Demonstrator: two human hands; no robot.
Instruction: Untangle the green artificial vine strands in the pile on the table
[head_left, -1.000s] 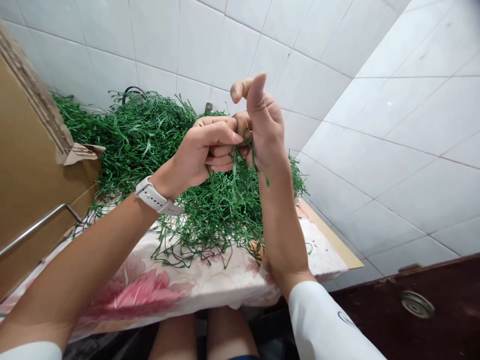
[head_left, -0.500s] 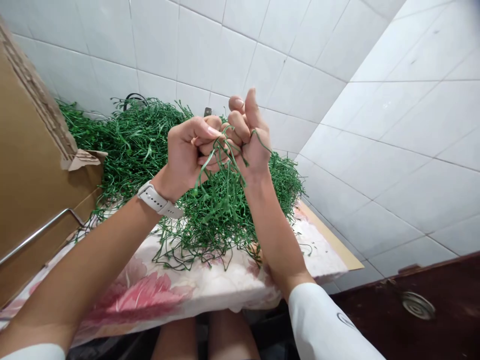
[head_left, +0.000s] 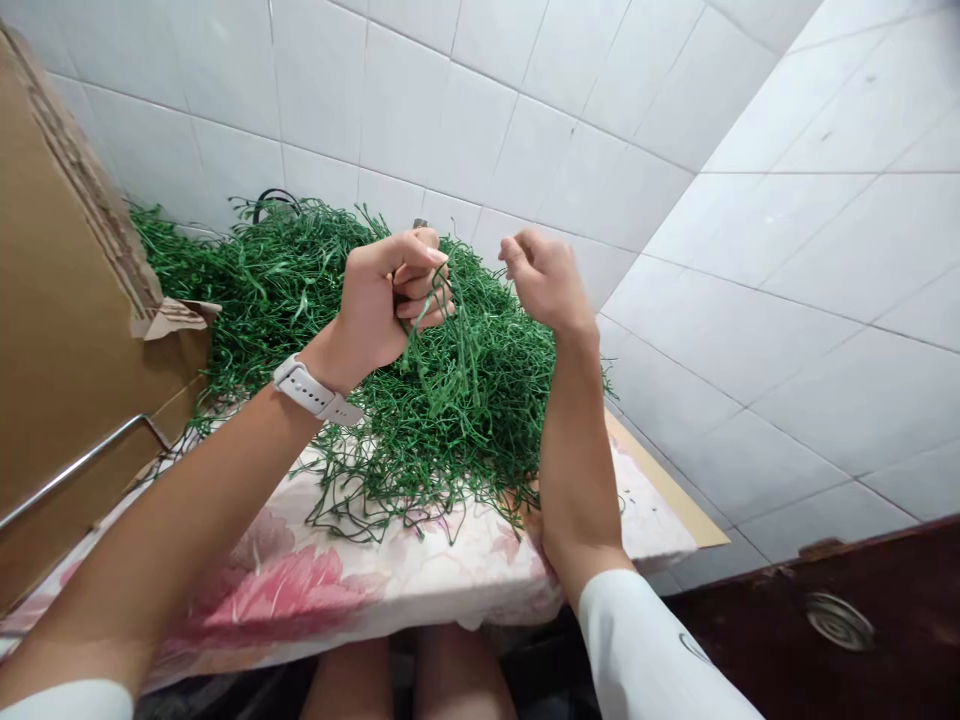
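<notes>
My left hand (head_left: 390,295), with a white watch strap (head_left: 311,390) on its wrist, is closed on a few thin green stems (head_left: 441,285). They hang from between thumb and fingers. To the right and apart from it, my right hand (head_left: 547,280) is held up with fingers curled in and thumb against them. Whatever it may hold is hidden. Below and behind both hands lies a big tangled heap of green stems (head_left: 480,380) with small knobbed tips.
The heap rests on a table with a floral cloth (head_left: 420,575). At left stands a brown cardboard box (head_left: 67,280) with a torn edge, near a metal bar (head_left: 82,465). White tiled walls (head_left: 487,110) close off the back and right. A dark surface (head_left: 750,650) lies lower right.
My hands were together at the stems and are now apart. The right hand has moved right and turned over, its raised thumb now folded in. The left hand keeps its stems.
</notes>
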